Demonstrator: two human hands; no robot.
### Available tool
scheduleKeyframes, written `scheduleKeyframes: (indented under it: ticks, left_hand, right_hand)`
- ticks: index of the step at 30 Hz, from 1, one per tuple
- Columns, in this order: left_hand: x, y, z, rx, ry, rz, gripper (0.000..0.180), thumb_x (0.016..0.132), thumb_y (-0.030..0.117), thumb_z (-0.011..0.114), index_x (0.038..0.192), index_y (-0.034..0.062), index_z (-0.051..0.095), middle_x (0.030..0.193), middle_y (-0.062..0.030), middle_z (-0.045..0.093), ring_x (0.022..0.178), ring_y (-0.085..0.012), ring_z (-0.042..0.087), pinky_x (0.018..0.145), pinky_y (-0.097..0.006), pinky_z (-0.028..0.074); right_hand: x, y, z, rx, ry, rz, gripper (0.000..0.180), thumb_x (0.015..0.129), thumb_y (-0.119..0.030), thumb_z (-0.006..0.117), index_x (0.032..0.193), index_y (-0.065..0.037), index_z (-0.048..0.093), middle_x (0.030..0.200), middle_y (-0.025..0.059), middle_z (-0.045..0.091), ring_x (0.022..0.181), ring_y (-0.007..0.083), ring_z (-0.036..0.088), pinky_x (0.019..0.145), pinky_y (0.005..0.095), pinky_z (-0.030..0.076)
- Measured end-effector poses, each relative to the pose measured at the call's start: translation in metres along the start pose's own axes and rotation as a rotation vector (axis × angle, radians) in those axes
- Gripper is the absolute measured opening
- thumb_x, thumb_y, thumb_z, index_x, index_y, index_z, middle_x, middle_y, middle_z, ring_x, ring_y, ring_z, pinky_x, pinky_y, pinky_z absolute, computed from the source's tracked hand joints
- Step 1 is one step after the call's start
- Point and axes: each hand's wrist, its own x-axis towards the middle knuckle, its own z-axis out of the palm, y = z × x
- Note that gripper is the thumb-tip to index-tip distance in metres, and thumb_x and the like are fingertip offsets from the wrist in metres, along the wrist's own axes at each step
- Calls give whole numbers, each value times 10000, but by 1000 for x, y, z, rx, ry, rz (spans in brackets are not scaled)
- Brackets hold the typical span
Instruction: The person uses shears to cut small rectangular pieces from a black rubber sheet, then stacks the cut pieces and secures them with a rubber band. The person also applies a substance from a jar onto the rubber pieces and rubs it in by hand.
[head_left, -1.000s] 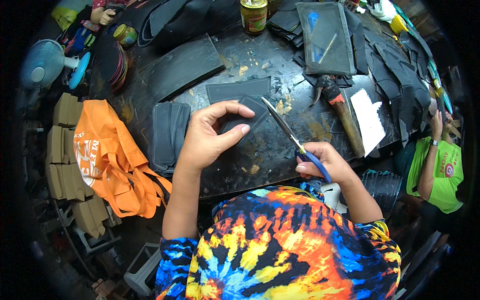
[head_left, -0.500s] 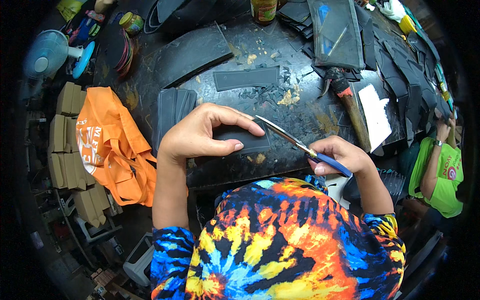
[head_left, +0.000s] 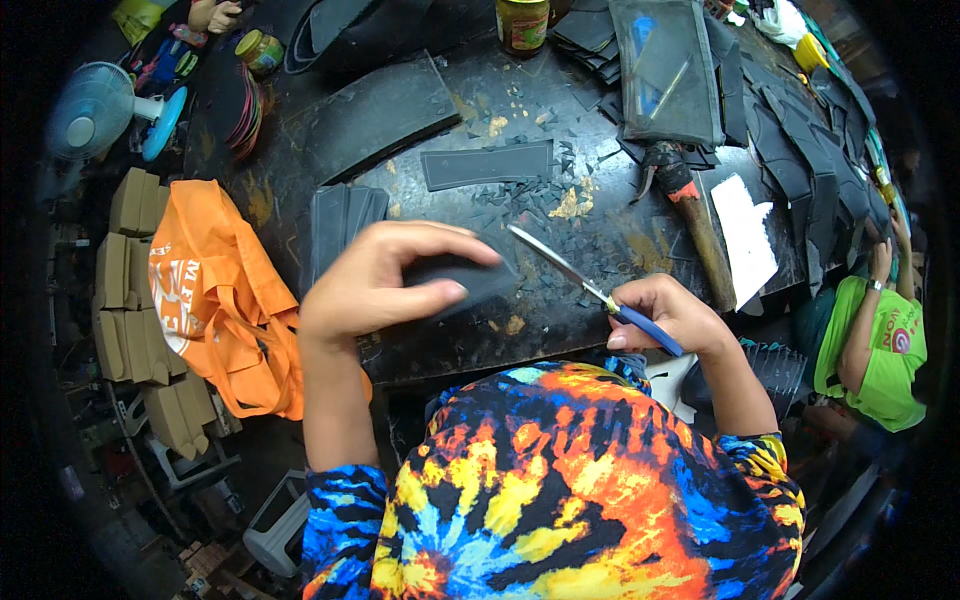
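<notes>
Half a second ago the scissors (head_left: 565, 268) lay across the corner of the dark piece (head_left: 490, 285); now the left hand (head_left: 370, 285) has drawn that piece leftward, and from where I stand there's daylight between its edge and the blades, so no cut seems to be under way just now; the left grip is narrow, thumb and fingers pinching the piece, blurred enough that I can't tell whether it is one layer or several; the right hand (head_left: 660, 305) has its grip closed round the scissors' blue handles, the blades looking nearly together.

Taking the lone strip (head_left: 487, 165) on the counter (head_left: 440, 350) as my mark, the piece is nearer the person than it, slightly left; the scissors are nearer too, but to its right; a stack (head_left: 350, 212) of similar pieces sits to its left; small offcuts (head_left: 520, 192) litter its right end.
</notes>
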Motion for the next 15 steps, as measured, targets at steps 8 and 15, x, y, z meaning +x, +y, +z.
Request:
scheduleKeyframes:
  ticks: [8, 15]
  left_hand:
    - [-13, -29, -31, 1115, 883, -95, 207, 810, 42, 736, 1016, 70, 735, 1222, -138, 688, 1116, -367, 638, 1017, -443, 475]
    - [120, -53, 26, 721, 537, 227, 234, 801, 67, 773, 1031, 40, 749, 1033, -123, 734, 1015, -302, 680, 935, -401, 516]
  right_hand:
    - [10, 18, -2, 355, 307, -193, 325, 987, -353, 692, 917, -43, 628, 795, 55, 660, 717, 118, 636, 674, 261, 533]
    - [19, 26, 3, 338, 439, -183, 560, 925, -608, 664, 915, -50, 621, 782, 60, 649, 681, 114, 608, 621, 226, 467]
